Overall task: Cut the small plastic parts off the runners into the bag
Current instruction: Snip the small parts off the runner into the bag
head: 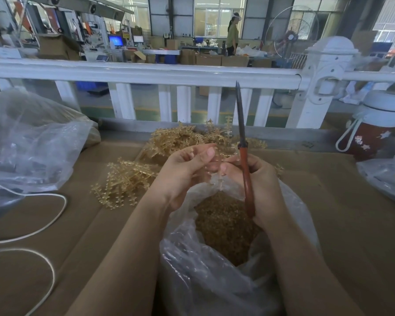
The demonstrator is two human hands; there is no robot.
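Observation:
A clear plastic bag (214, 277) stands open at my front, holding a heap of small amber parts (221, 226). Above its mouth my left hand (185, 172) pinches a thin amber runner (220, 176) that hangs between both hands. My right hand (258, 181) grips red-handled scissors (245, 174), their dark blades closed and pointing up. Piles of amber runners lie on the cardboard: one (123, 183) to the left of my hands, a larger one (187, 137) behind them.
A big clear bag (32, 147) sits at the left, with a white cord (43, 222) looped beneath it. A white-capped red flask (374, 131) stands at the right near another clear bag (385, 176). A white railing (146, 74) borders the far edge of the cardboard-covered table (351, 224).

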